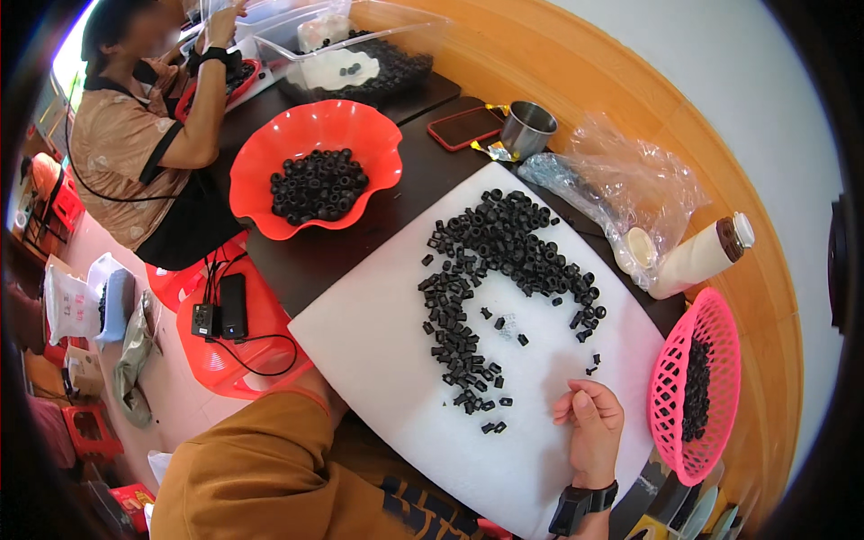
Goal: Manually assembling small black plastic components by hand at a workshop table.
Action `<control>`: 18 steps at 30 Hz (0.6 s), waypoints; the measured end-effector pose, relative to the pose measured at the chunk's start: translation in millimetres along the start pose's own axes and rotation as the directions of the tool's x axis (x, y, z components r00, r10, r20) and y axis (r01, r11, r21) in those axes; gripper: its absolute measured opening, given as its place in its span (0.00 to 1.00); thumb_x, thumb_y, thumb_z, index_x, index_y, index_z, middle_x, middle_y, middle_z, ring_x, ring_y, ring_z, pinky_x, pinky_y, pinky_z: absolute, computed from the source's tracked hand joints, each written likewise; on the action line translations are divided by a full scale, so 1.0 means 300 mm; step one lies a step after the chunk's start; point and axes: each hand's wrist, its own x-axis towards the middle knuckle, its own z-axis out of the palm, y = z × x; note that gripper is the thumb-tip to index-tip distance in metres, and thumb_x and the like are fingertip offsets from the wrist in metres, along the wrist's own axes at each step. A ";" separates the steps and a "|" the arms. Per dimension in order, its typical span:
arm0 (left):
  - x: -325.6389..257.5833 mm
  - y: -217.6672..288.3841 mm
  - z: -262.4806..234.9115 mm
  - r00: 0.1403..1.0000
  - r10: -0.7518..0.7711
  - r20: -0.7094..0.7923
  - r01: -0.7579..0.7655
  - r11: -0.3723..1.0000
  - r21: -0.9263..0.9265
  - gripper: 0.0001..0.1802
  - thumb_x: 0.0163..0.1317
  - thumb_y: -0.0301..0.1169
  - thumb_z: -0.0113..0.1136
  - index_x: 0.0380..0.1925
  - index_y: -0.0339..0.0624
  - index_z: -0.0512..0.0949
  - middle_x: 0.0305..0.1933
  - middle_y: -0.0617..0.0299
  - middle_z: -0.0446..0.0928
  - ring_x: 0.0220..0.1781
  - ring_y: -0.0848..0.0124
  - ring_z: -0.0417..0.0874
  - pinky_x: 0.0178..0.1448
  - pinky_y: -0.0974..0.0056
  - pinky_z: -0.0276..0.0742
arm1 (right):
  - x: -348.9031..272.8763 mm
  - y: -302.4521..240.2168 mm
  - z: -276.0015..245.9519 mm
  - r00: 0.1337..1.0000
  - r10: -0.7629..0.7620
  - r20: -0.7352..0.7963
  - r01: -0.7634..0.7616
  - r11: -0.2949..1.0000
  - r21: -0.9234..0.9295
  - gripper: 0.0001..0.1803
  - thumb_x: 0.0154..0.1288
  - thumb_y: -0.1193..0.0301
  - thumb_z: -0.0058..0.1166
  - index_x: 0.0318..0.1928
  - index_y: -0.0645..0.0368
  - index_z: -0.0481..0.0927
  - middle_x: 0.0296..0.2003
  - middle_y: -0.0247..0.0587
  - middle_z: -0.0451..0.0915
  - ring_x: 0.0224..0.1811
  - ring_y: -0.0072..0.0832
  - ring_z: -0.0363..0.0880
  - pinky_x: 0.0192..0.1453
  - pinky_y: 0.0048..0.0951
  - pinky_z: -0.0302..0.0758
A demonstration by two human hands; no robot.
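Right hand over near-right part of white board, black watch on wrist. Fingers half curled, thumb lying close; gap narrow, can't tell if anything pinched. Left-hand fingers: can't tell, out of view. Small black parts on board, in rough arc: dense along far side, thinner down left side, ends open toward near side. Couple of loose pieces just beyond right fingertips, few more inside arc. Board on dark tabletop.

Right of board: pink mesh basket, tilted look, dark parts inside. Beyond board: cream bottle with white cap, crumpled clear bag, metal cup, red-edged phone. Far left: wavy red bowl with pile of black pieces inside. Behind bowl: clear tub, more black parts. Upper left: co-worker, seated, arm raised. Left below: red stool, black power adapter on top.
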 end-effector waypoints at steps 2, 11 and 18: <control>0.008 -0.002 0.008 1.000 -0.007 0.005 0.007 1.000 0.000 0.17 0.62 0.29 0.53 0.52 0.37 0.75 0.49 0.46 0.77 0.52 0.52 0.76 0.58 0.59 0.71 | -0.001 -0.003 -0.003 1.000 -0.002 0.015 0.002 1.000 0.022 0.14 0.68 0.68 0.54 0.46 0.67 0.78 0.30 0.42 0.81 0.30 0.25 0.78 0.38 0.25 0.75; -0.011 0.016 0.039 0.998 -0.059 0.006 0.058 0.998 0.034 0.17 0.63 0.29 0.53 0.51 0.37 0.75 0.49 0.46 0.77 0.52 0.52 0.76 0.57 0.59 0.72 | -0.002 -0.011 -0.012 0.997 0.021 0.071 -0.022 1.000 0.017 0.13 0.69 0.69 0.52 0.47 0.66 0.78 0.32 0.41 0.82 0.32 0.24 0.78 0.40 0.25 0.75; -0.084 0.002 0.062 0.992 -0.126 -0.007 0.126 0.991 0.037 0.16 0.63 0.29 0.53 0.51 0.37 0.75 0.48 0.47 0.77 0.52 0.53 0.76 0.57 0.59 0.72 | 0.002 -0.010 -0.007 0.996 0.033 0.084 -0.034 0.999 0.003 0.13 0.69 0.69 0.53 0.48 0.66 0.78 0.32 0.40 0.82 0.32 0.22 0.78 0.40 0.24 0.75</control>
